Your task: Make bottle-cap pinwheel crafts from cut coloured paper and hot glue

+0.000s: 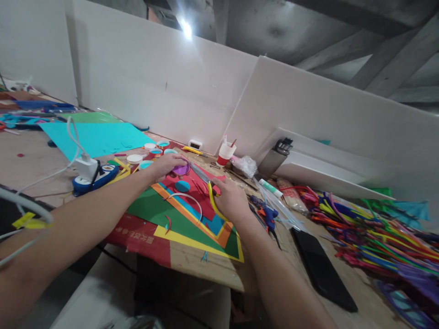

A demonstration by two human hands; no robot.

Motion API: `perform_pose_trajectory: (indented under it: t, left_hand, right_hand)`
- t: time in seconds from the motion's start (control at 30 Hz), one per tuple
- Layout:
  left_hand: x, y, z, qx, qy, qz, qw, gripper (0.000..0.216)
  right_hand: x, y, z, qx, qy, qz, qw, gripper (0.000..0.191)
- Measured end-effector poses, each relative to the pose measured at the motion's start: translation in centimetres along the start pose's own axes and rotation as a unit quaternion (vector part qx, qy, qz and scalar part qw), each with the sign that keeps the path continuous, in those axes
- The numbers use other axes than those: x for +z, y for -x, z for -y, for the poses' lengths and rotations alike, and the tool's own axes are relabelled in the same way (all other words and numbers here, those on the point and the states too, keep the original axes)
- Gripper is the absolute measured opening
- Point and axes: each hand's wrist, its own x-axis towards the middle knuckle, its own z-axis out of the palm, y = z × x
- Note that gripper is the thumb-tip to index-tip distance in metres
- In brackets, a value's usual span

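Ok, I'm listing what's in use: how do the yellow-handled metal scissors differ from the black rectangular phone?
The yellow-handled metal scissors are held in the right grip; the black rectangular phone lies unheld on the tabletop. The scissors show yellow and grey; the phone looks black. The scissors' handle curves; the phone is straight-edged. Both are longer than wide.

You can see a row of pale Chinese-looking characters on the red strip [151,250] along the table edge nearest you, but they are too blurred to read surely. White marks stand on the blue-and-white block [99,177] beneath the white plug [87,165], and you cannot make them out; any print on the green-and-white tube [270,188] is likewise illegible to you.
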Motion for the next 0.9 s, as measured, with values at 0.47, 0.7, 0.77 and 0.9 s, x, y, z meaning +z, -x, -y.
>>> perform_pose_trajectory:
  t: [0.47,0.7,0.77,0.9]
  left_hand:
    - [0.38,-0.04,0.34,-0.017,0.01,-0.037,0.999,0.016]
    - [0.5,0.0,0.21,-0.032,0.026,-0.034,0.999,0.015]
    - [0.45,0.02,0.1,-0.038,0.028,-0.03,0.998,0.015]
    - [0.22,0.12,-0.16,-0.038,0.033,-0.01,0.999,0.017]
  right_hand:
    - [-0.29,0.05,0.44,-0.015,0.008,0.011,1.0,0.038]
    - [-0.24,0.02,0.71,-0.006,0.02,0.028,0.999,0.04]
    - [-0.15,0.0,0.73,-0.006,0.015,0.029,0.999,0.041]
    - [0.38,-0.1,0.25,-0.005,-0.032,0.019,0.999,0.041]
